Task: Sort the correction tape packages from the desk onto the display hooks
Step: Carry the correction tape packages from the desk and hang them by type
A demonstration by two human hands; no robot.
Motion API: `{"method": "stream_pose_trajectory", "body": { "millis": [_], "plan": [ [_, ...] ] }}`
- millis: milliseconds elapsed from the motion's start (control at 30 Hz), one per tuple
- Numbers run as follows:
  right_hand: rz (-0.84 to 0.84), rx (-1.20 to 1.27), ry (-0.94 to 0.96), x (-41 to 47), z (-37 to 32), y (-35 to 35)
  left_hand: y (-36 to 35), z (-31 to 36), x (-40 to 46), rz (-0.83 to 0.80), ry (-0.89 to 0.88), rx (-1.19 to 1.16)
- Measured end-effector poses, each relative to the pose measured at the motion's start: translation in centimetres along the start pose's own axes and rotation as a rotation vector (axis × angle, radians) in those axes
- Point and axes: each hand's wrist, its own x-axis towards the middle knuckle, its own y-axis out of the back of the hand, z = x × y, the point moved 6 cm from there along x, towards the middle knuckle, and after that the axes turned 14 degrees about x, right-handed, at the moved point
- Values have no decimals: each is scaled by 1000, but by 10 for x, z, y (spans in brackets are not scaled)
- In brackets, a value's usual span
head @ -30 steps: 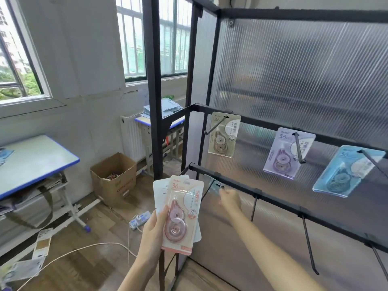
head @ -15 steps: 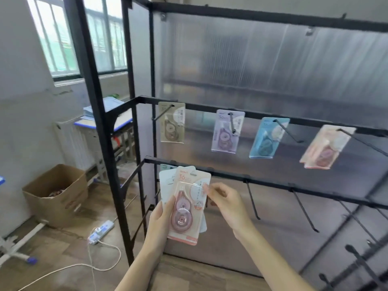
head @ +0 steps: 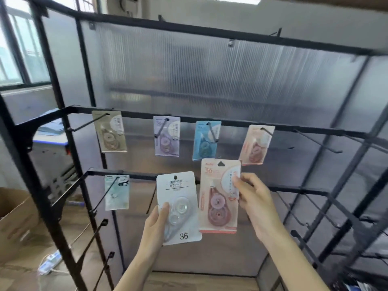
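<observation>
My left hand (head: pixel 156 224) grips a white correction tape package (head: pixel 178 206) marked 36 by its lower left edge. My right hand (head: pixel 255 200) pinches a pink package (head: pixel 218 196) at its right edge, holding it upright just below the hanging pink package (head: pixel 255 144). On the upper rail hang a beige package (head: pixel 110 131), a purple package (head: pixel 167 136) and a blue package (head: pixel 205 140). A pale green package (head: pixel 116 192) hangs on the lower rail at the left.
The black display rack (head: pixel 63 139) has several bare hooks at the right (head: pixel 319 141) and lower left (head: pixel 92 238). A cardboard box (head: pixel 14 223) and a power strip (head: pixel 49 264) lie on the floor at the left.
My right hand has taken the pink package off the stack and carried it right and up. The white package now shows in my left hand. The view has swung right along the rack.
</observation>
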Motion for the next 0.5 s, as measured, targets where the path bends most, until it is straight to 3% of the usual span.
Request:
{"method": "stream_pose_trajectory", "body": {
  "millis": [233,500],
  "plan": [
    [135,45,204,10,-72,97,-65,5,-10,7,14,1],
    [135,-10,202,49,-69,141,-112,4,-32,48,36,-9]
  ]
}}
